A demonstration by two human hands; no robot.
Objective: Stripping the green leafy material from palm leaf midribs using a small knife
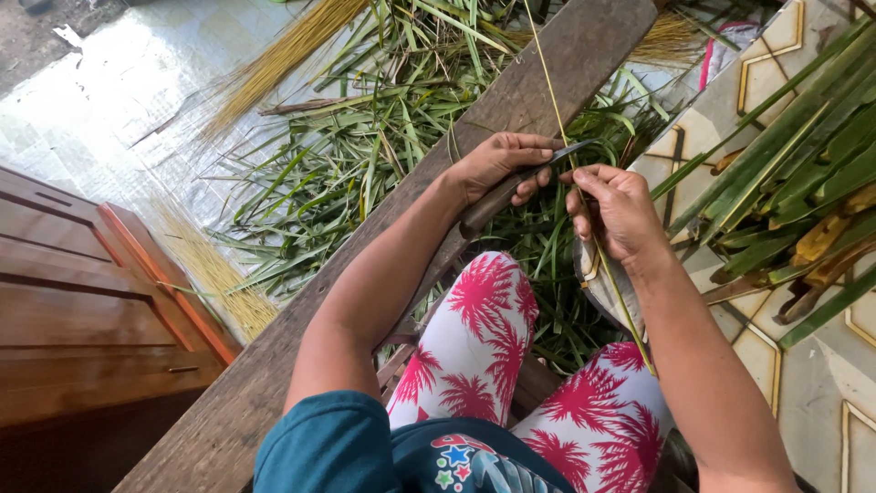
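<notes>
So the leaf midrib [555, 110] is a long, thin, yellow-green stick running up between both hands over the pile of green leaf strips [365, 173]. Right hand [620, 212] fingers pinch it tight, left hand [497, 166] fingers are wrapped around a dark-bladed knife [520, 183] pressed against it.

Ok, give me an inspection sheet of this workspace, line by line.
Surface: wooden plank running diagonally; patterned tiles at right.
Job's things: knife in the left hand; thin leaf rib pinched by the right hand.
Clutter: green leaf strips heaped on the floor; stripped ribs in bundles; whole leaves at right.
Grippers: both hands closed on their things.
Cables: nothing seen.
Surroundings: wooden cabinet at left.
</notes>
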